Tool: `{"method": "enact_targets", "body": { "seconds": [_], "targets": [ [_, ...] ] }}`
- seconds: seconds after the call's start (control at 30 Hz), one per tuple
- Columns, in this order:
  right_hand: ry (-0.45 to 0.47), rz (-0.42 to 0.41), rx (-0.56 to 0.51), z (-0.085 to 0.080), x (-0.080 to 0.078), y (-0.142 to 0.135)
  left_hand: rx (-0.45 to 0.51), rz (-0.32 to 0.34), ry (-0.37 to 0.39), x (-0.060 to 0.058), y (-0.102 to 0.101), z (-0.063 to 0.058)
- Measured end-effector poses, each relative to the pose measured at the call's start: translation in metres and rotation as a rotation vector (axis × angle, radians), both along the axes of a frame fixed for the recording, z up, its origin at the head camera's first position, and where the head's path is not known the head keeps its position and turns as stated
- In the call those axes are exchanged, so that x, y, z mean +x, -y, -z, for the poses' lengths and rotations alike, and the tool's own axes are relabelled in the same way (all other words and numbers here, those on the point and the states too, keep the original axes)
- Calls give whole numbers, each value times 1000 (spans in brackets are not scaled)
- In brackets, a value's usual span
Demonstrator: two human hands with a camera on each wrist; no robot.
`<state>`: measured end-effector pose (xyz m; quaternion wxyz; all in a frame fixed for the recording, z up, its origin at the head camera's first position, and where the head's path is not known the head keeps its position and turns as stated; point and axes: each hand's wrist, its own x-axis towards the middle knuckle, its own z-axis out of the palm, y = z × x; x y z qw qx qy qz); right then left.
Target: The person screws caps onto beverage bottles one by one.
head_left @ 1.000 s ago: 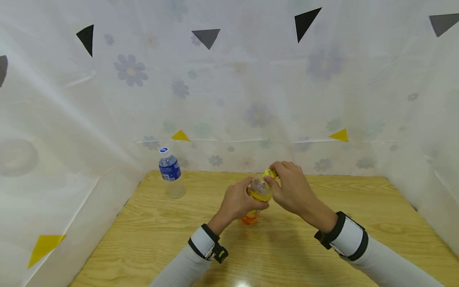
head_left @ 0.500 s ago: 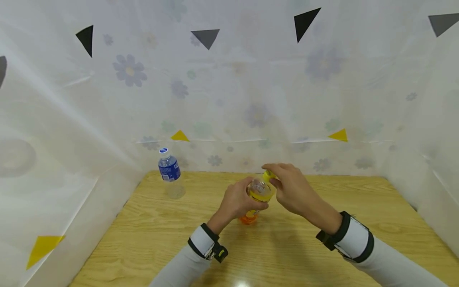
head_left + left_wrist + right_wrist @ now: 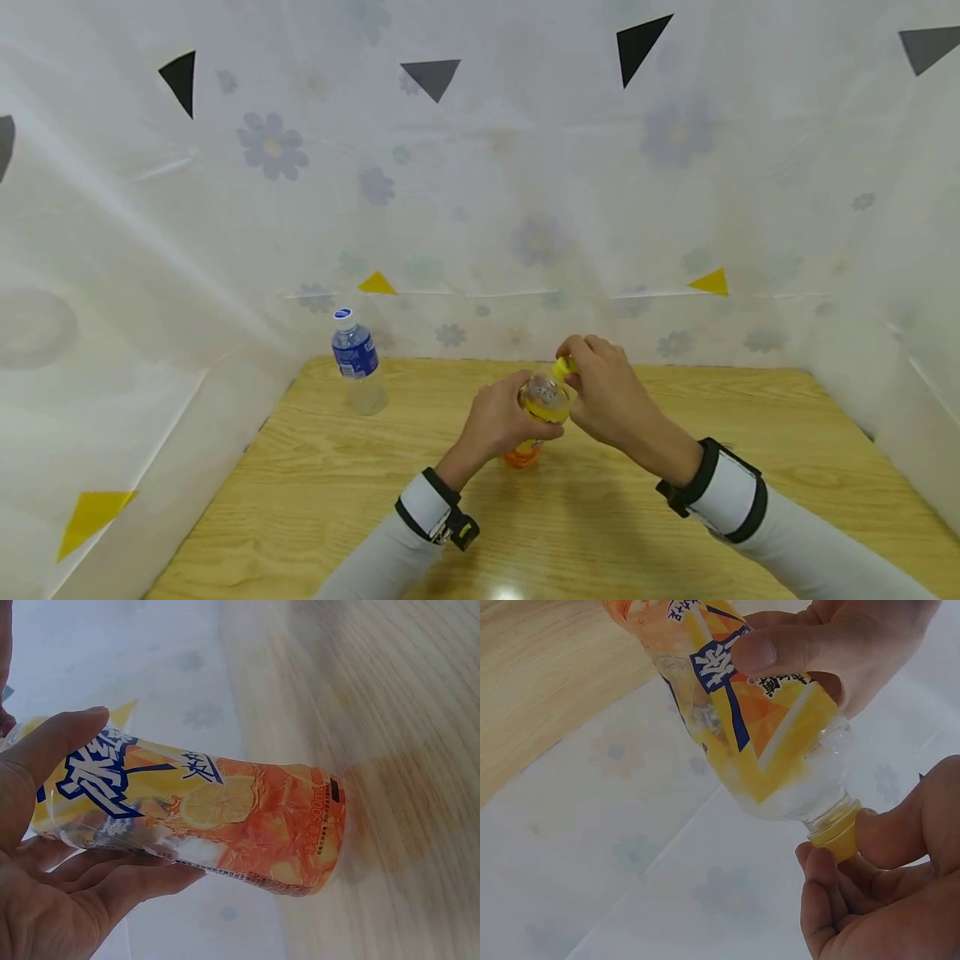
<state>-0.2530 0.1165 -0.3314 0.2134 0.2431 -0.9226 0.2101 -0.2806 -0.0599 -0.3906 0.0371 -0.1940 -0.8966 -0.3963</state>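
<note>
My left hand (image 3: 501, 419) grips a clear plastic drink bottle (image 3: 255, 817) round its upper body. The bottle has a yellow and orange label with lemon slices and ice, and it leans slightly toward the right hand in the head view. At its neck, my right hand (image 3: 611, 400) pinches the yellow cap (image 3: 837, 834) between thumb and fingers. The cap sits on the bottle mouth in the right wrist view. The base of the bottle is close over the table in the left wrist view.
A second clear bottle (image 3: 356, 358) with a blue label and white cap stands upright at the back left of the wooden table (image 3: 315, 500). A white flower-patterned sheet (image 3: 480, 183) hangs behind and at both sides.
My right hand's fingers have shifted round the yellow cap, stretching across it and then curling back. The left hand and the bottle stay nearly in place.
</note>
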Motion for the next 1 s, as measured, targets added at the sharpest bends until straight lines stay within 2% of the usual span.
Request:
{"method": "enact_targets", "body": {
  "seconds": [0.33,0.7,1.0],
  "targets": [
    [-40,24,5,0,-1,7,14,-3,-63,1,1,5],
    [-37,24,14,2,-1,5,-8,-6,-20,0,0,2],
    [-39,27,5,3,1,2,-16,-3,-19,2,-2,0]
  ]
}}
